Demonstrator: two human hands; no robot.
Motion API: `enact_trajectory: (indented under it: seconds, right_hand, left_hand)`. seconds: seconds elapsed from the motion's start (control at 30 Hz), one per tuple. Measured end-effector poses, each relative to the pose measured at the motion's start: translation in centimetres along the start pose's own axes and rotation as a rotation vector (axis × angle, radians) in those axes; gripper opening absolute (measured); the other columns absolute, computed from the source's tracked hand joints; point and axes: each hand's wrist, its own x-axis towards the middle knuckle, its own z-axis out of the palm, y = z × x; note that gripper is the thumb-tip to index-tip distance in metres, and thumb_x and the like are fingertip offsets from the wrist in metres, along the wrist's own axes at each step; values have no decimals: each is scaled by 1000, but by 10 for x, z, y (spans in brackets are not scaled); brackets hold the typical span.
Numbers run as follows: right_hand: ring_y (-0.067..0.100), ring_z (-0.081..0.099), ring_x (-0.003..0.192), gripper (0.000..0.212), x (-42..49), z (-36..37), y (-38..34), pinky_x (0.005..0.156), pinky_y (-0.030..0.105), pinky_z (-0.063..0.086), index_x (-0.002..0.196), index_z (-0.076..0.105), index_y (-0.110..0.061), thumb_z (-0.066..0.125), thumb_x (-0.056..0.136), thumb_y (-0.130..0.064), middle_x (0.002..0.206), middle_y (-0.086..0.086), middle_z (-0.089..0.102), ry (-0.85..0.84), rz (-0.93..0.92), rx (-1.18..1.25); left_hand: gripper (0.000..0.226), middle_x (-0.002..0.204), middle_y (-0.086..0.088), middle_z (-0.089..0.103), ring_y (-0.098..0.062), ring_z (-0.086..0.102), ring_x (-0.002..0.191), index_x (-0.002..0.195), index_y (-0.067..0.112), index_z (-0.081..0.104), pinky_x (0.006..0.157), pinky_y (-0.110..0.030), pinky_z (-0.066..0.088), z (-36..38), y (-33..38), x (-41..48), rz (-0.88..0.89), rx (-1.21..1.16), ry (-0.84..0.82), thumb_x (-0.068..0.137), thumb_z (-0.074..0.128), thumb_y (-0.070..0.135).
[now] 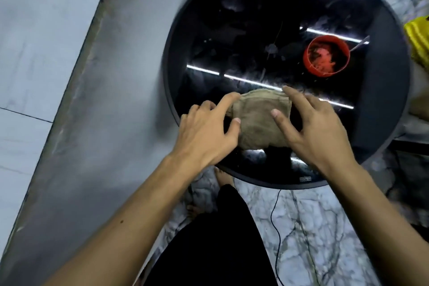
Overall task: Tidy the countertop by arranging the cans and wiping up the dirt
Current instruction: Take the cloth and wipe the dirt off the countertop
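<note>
1. a round, glossy black counter [232, 30] fills the upper middle of the view, with bright strip lights reflected across it.
2. a folded brown cloth [257, 121] lies flat on the near part of the counter, between the two hands.
3. the left hand [204, 132] is spread loosely. its index fingertip touches the cloth's far left corner and its thumb rests against the cloth's left edge. it does not clasp the cloth.
4. the right hand [318, 132] is also spread, fingers nearly straight. its thumb lies on top of the cloth and its index finger runs along the far right edge.
5. an open red can [326, 55] stands on the right side of the counter, well apart from the cloth, its inside smeared red.
6. a yellow object [417, 39] shows at the right border, cut off by the frame.
7. below the counter, a thin black cable [276, 227] trails over the marble floor [313, 227], and a bare foot [224, 176] shows just under the rim.
</note>
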Motion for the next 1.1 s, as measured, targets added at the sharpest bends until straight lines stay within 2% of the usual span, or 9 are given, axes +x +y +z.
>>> enact_trajectory:
  seconds: [0.07, 0.2, 0.37, 0.5, 0.67, 0.77, 0.9, 0.97, 1.1]
  right_hand:
    - [34, 57, 115, 60, -3, 6, 10, 84, 41, 48, 151, 39, -36, 47, 99, -65, 127, 13, 63, -33, 75, 26]
    - [27, 61, 101, 59, -5, 12, 20, 88, 42, 53, 150, 42, -41, 50, 96, -64, 119, 7, 64, -116, 167, 161]
    - [12, 58, 89, 52, -1, 13, 16, 87, 37, 53, 141, 55, -40, 65, 92, -55, 112, 1, 63, -119, 212, 316]
    - [0, 53, 78, 43, 7, 16, 14, 72, 16, 45, 130, 66, -42, 75, 88, -41, 107, -5, 62, -166, 262, 420]
    - [2, 52, 66, 36, 11, 26, 15, 56, 5, 37, 118, 73, -39, 81, 84, -28, 89, -8, 59, -190, 315, 484]
    - [1, 52, 61, 29, 14, 31, 16, 57, 8, 41, 105, 76, -37, 81, 83, -18, 79, -8, 63, -171, 342, 561]
    - [-1, 46, 54, 23, 13, 35, 19, 55, 11, 41, 99, 77, -36, 79, 83, -18, 72, -12, 60, -127, 326, 618]
    - [-2, 49, 59, 23, 11, 36, 19, 58, 11, 42, 99, 77, -37, 78, 84, -19, 72, -14, 59, -94, 292, 628]
    - [5, 57, 74, 23, 9, 37, 22, 72, 25, 49, 100, 78, -35, 77, 85, -18, 80, -13, 60, -67, 254, 691]
  left_hand:
    - [51, 107, -1, 60, -32, 58, 108, 147, 52, 31, 94, -52, 48, 6, 1, 2, -32, -37, -42, 98, 46, 49]
    - [45, 115, -2, 63, -30, 59, 112, 141, 53, 38, 96, -50, 48, 14, 2, 9, -62, -107, -63, 98, 47, 45]
    - [39, 104, 8, 62, -21, 59, 100, 134, 53, 49, 94, -46, 49, 18, 9, 19, -71, -182, -76, 98, 50, 40]
    - [36, 100, 20, 61, -12, 63, 98, 128, 51, 59, 91, -37, 53, 21, 10, 27, -110, -277, -157, 95, 57, 36]
    - [34, 114, 5, 70, -21, 65, 112, 126, 40, 68, 102, -43, 52, 33, 8, 29, -96, -310, -102, 94, 68, 29]
    - [31, 101, 11, 70, -15, 66, 105, 121, 36, 73, 99, -40, 54, 39, 4, 28, -108, -387, -39, 92, 73, 25]
    - [27, 89, 13, 68, -2, 63, 86, 112, 36, 77, 78, -15, 54, 44, -1, 27, -98, -476, 40, 88, 80, 24]
    - [27, 91, 10, 70, 0, 62, 87, 108, 35, 78, 72, -7, 52, 43, -2, 27, -93, -524, 61, 86, 82, 21]
    - [27, 93, 16, 69, -5, 69, 84, 106, 39, 78, 70, -3, 49, 42, -2, 28, -126, -545, 75, 83, 86, 27]
